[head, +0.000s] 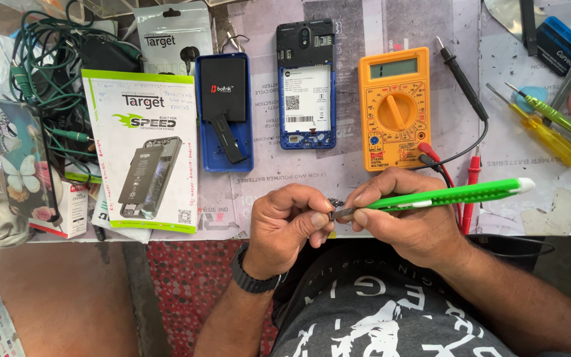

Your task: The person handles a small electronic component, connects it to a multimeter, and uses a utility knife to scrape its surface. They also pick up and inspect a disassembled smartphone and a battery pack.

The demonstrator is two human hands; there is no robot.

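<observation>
I see a tiny dark part (pixel 334 205) pinched between the thumb and forefinger of my left hand (pixel 287 225), held just off the near edge of the table (pixel 371 20), above my lap. It is too small to tell what it is. The metal tip of a green utility knife (pixel 445 196) touches it; my right hand (pixel 408 215) is closed around the knife's front end, fingers pressed together on the handle, which runs off to the right.

Just behind my right hand lie the red probe (pixel 472 192) and its lead, close to my knuckles. Beyond them sits the orange multimeter (pixel 394 108), with the black probe (pixel 460 76) slanting beside it on the right. To the multimeter's left an open phone (pixel 305 82) lies back-up with its cover off, and next to that a blue back cover (pixel 225 114) holds a black battery (pixel 224 89).

Further left a white and green battery package (pixel 143 149) lies flat, a patterned phone case (pixel 21 158) beside it, and a tangle of green cables (pixel 47 56) behind. At the far right, well apart from my hands, lie two yellow-green screwdrivers (pixel 550 129).

Nothing stands between my hands and the part.
</observation>
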